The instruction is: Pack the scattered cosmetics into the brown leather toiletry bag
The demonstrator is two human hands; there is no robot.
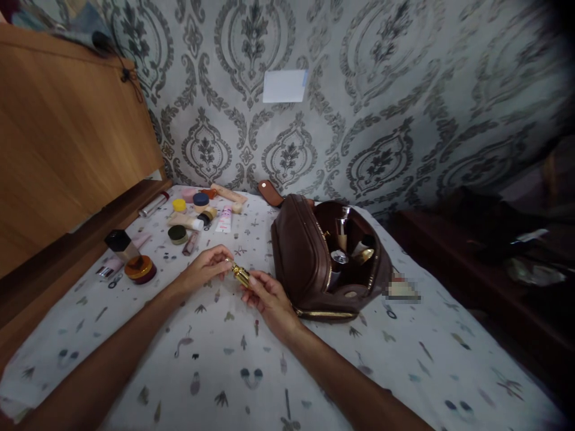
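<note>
The right hand point(272, 302) grasps a gold bottle point(242, 276) between thumb and fingers, above the middle of the white patterned cloth point(224, 353). The bottle is tilted, its upper end directed toward the left hand point(209, 266). The left fingertips meet at that end; whether they grip it cannot be determined.

Near the left edge of the cloth, an amber jar point(140, 270) sits in front of a black-capped bottle point(123, 246). To the right of the hands, toward the right edge, stands an unzipped brown bag point(299, 254). Its main compartment contains a clear-capped bottle point(342, 232) and a gold item point(366, 256).

Farther back, left of the bag, a jar with a dark green lid point(177, 234) lies near a small tube point(191, 243). Behind these are a white-capped tube point(185, 222), a white-and-pink tube point(223, 219), a yellow-lidded jar point(179, 205) and a blue-lidded jar point(200, 200). A peach tube point(229, 193) lies by the far edge. A brown flap point(270, 193) projects behind the bag at the same edge. Beyond it rises a patterned wall point(206, 143) bearing a white card point(284, 86).
</note>
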